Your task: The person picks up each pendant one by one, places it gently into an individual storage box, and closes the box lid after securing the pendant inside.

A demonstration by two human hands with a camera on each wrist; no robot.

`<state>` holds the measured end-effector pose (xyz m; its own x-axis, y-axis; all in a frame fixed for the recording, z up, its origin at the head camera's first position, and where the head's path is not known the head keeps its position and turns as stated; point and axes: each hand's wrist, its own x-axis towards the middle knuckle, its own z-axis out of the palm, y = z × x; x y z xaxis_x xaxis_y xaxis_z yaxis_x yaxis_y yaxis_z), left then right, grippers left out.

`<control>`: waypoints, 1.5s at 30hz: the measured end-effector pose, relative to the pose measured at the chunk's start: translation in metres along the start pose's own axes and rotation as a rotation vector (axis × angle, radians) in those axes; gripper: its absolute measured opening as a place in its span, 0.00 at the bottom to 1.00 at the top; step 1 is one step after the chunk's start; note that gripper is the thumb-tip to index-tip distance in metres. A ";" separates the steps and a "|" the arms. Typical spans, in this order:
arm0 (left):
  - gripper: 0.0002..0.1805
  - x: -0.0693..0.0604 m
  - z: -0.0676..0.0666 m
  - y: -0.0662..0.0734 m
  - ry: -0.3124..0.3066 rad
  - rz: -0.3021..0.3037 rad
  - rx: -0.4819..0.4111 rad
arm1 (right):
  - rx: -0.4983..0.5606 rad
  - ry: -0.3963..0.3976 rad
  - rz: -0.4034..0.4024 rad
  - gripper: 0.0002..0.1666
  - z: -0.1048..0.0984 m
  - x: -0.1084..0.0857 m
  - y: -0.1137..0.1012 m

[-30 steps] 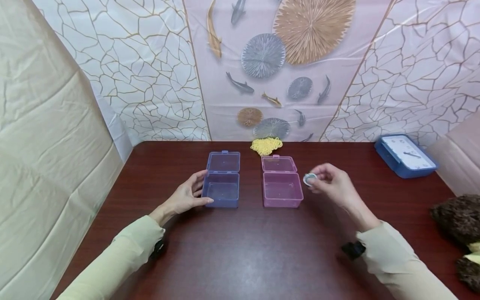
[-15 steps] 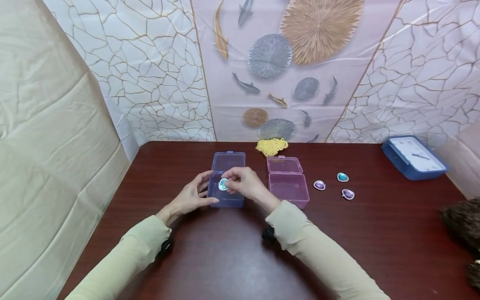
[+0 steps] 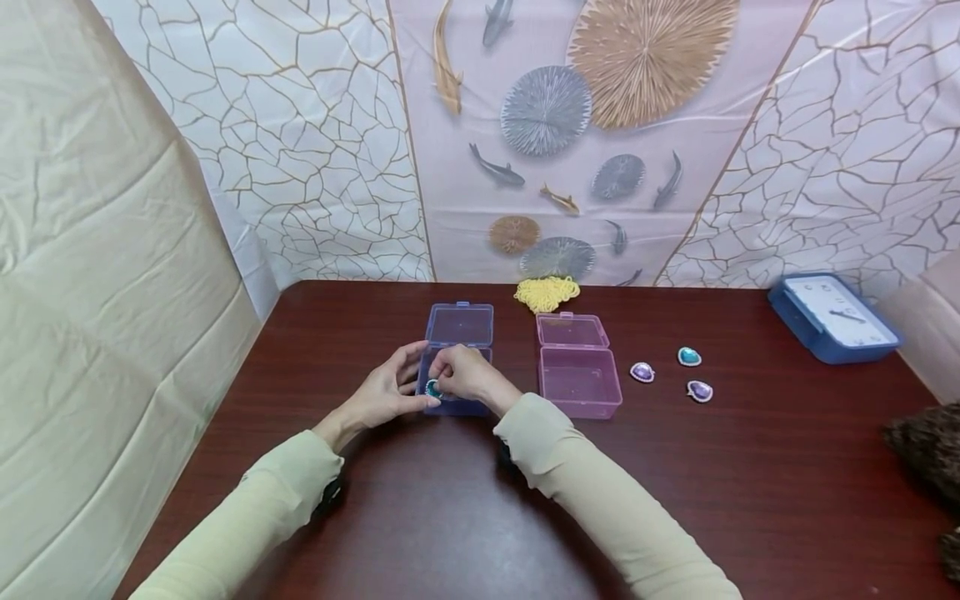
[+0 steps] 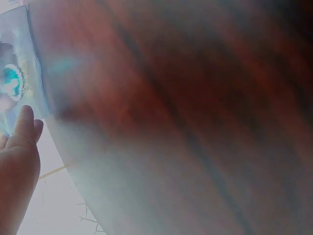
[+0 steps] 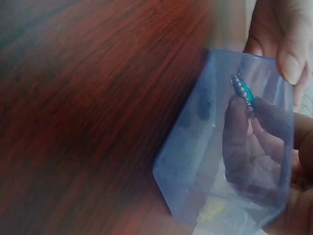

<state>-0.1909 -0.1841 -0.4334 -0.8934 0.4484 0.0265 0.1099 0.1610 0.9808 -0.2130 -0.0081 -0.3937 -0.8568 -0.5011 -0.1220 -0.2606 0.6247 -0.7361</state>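
A see-through blue plastic box (image 3: 465,407) stands on the table with its lid tipped back. My left hand (image 3: 378,393) holds the box's left side, thumb at the front wall and fingers along the left wall. Inside the box, my right hand (image 3: 467,373) pinches a teal gem (image 3: 432,389) with a white beaded rim between thumb and fingertips. Through the clear wall in the right wrist view, the gem (image 5: 244,91) is seen edge-on, above the box floor. To the right, a pink plastic box (image 3: 579,379) has its lid back too.
Right of the pink box lie two purple gems, one nearer (image 3: 642,372) and one farther right (image 3: 700,392), and another teal gem (image 3: 689,357). Yellow yarn (image 3: 547,293) lies behind the boxes. A blue clock (image 3: 840,317) and a brown furry thing (image 3: 926,450) are at the right.
My right hand has carried the teal gem from beside the pink box leftward, then down into the blue box. My left hand has stayed at the blue box. The head view has shifted slightly.
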 end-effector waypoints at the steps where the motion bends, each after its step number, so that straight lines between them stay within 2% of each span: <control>1: 0.46 0.000 0.000 0.000 -0.001 -0.002 0.002 | -0.029 0.000 -0.005 0.04 0.001 0.001 0.000; 5: 0.47 0.000 0.000 0.001 0.008 -0.001 0.022 | -0.116 -0.004 -0.038 0.04 0.003 0.003 0.001; 8: 0.47 0.000 0.001 0.001 0.019 0.000 0.033 | -0.143 -0.018 -0.046 0.05 0.004 0.004 0.001; 18: 0.47 0.001 0.000 -0.002 0.001 -0.013 0.024 | -0.185 -0.022 0.026 0.04 0.007 0.006 0.001; 30: 0.46 0.003 -0.001 -0.002 -0.004 -0.017 0.005 | -0.157 -0.032 0.077 0.03 0.007 0.007 -0.001; 36: 0.46 0.003 -0.001 -0.001 -0.002 -0.014 0.015 | -0.164 -0.018 0.066 0.02 0.007 0.007 0.000; 42: 0.46 0.003 0.000 0.000 -0.004 -0.019 0.027 | -0.159 0.036 0.039 0.04 0.008 0.005 0.001; 45: 0.46 0.002 -0.001 0.000 -0.004 -0.016 0.039 | -0.114 0.084 0.026 0.04 0.007 0.003 -0.001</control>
<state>-0.1930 -0.1841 -0.4332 -0.8933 0.4493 0.0095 0.1121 0.2022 0.9729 -0.2118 -0.0143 -0.3985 -0.8969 -0.4349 -0.0806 -0.2825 0.7034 -0.6522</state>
